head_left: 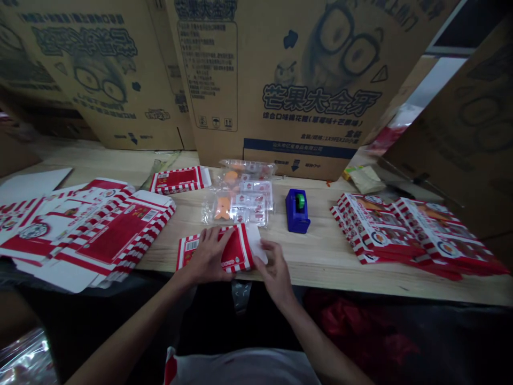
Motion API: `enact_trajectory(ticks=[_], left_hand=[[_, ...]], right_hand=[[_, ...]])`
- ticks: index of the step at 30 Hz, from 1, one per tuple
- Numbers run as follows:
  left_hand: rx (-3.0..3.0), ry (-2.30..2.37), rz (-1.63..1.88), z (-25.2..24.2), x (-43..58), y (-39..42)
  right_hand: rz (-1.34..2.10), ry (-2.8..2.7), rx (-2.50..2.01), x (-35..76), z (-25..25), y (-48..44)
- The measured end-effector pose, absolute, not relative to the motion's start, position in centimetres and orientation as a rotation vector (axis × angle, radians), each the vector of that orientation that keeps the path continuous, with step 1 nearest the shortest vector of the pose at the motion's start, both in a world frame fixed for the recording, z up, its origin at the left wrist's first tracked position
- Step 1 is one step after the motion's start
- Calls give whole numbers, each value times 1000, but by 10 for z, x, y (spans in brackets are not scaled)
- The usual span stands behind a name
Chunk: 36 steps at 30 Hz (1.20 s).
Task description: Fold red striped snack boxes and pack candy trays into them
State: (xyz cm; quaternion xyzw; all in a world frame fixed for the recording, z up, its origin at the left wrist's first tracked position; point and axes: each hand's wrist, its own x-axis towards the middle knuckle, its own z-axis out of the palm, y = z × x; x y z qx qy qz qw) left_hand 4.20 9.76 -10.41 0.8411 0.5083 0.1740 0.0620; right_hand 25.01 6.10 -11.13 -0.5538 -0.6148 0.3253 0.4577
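Note:
A red-and-white striped carton (pixel 237 247) lies flat near the front edge of the table, its white end flap (pixel 255 241) sticking out to the right. My left hand (pixel 210 254) is laid over the carton's left half and holds it down, fingers bent across the top. At the other end, my right hand (pixel 276 267) has the white flap between thumb and fingers. Just behind the carton are clear plastic packs (pixel 244 200) with orange pieces and printed sachets. Another red carton (pixel 180 180) with a white end flap lies farther back on the left.
A blue tape dispenser (pixel 297 211) stands right of the packs. Flat striped cartons (pixel 116 230) are heaped at left. Filled-looking window boxes (pixel 401 230) are stacked at right. Large brown cardboard boxes (pixel 248 69) wall off the back of the wooden table (pixel 320 267).

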Motion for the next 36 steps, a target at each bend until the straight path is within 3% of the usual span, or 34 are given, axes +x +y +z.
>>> enact_trajectory(ticks=[2,7,15,25,36], left_hand=[[2422,1729,677,-96,46,91],[2093,1925,871,-92,78,50],[1586,1389,1158,-161,84,11],[1486,1241,1320,-143,84,15],[1556,1228,1107,-141,80,9]], right_hand=[[773,-1338,-1310,252,-110,54],[1124,-1119,-1159,249,-104,46],[1383,-1102,-1198,293,-113,41],[1068,-1452,-1268,299,-134,30],[882,-1650,-1242,299,-133,32]])
